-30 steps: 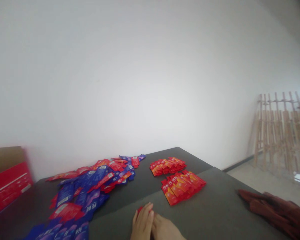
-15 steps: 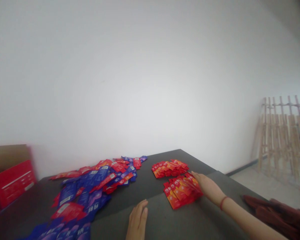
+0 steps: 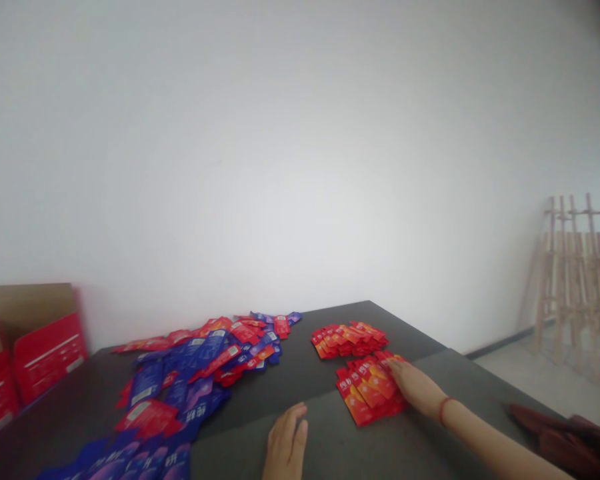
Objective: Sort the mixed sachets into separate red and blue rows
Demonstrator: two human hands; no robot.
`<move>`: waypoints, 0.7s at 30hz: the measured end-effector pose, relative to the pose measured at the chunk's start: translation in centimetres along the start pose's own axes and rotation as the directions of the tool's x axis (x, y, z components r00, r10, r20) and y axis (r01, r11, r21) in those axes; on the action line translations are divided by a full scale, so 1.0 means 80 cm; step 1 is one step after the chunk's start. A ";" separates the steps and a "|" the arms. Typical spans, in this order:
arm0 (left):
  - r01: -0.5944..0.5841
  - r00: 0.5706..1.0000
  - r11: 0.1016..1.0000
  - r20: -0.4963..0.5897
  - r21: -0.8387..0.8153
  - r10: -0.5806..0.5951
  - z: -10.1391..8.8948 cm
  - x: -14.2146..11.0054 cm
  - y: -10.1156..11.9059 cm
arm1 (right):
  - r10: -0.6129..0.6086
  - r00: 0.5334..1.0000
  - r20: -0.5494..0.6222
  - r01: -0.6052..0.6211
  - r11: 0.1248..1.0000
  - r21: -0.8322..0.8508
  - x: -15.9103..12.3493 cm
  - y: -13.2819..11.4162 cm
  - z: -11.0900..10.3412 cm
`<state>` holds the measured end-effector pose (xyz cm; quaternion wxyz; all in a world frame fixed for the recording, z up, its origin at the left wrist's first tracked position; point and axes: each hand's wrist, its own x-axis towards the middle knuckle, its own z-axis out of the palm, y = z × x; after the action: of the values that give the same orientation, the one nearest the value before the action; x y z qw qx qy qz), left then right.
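My right hand (image 3: 411, 383), with a red cord round its wrist, lies against the right side of a fanned pile of red-and-orange sachets (image 3: 363, 390). Its fingers are stretched out over the rightmost sachets, and the fingertips are partly blurred. Just behind is a second pile of red-and-orange sachets (image 3: 347, 339). My left hand (image 3: 286, 443) rests at the table's near side, fingers extended, holding nothing. To its left spreads a loose heap of blue and red sachets (image 3: 200, 363). Nearer to me, blue sachets (image 3: 140, 460) overlap in a row.
The dark table (image 3: 260, 417) stands against a white wall (image 3: 300, 167). Open red cardboard boxes (image 3: 50, 357) are at the left. Dark red cloth (image 3: 565, 433) lies at the right edge. Wooden easel-like frames (image 3: 575, 287) lean beyond on the floor.
The view has turned slightly left, so more of the red boxes shows. My right hand has shifted a little left and nearer along the front pile. My left hand looks nearly unchanged.
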<state>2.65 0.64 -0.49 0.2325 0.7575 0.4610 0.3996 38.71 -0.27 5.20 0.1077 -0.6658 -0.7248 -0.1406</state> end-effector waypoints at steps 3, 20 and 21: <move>0.030 0.999 0.999 -0.018 -0.030 -0.030 0.000 -0.001 0.005 | -0.008 1.000 -0.019 0.008 1.000 -0.001 0.005 -0.003 -0.008; -0.403 0.796 0.881 -0.379 0.249 0.472 -0.032 -0.007 0.036 | -0.715 0.693 -0.094 0.688 0.615 0.385 0.189 -0.459 0.011; -0.485 0.734 0.823 -0.373 0.295 0.567 -0.019 -0.006 0.034 | -0.751 0.653 -0.103 0.722 0.575 0.385 0.195 -0.476 0.010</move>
<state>2.70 -1.09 2.14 -0.0710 0.7624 0.3012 0.5683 -0.57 11.79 7.55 0.1447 -0.2727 -0.9511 -0.0003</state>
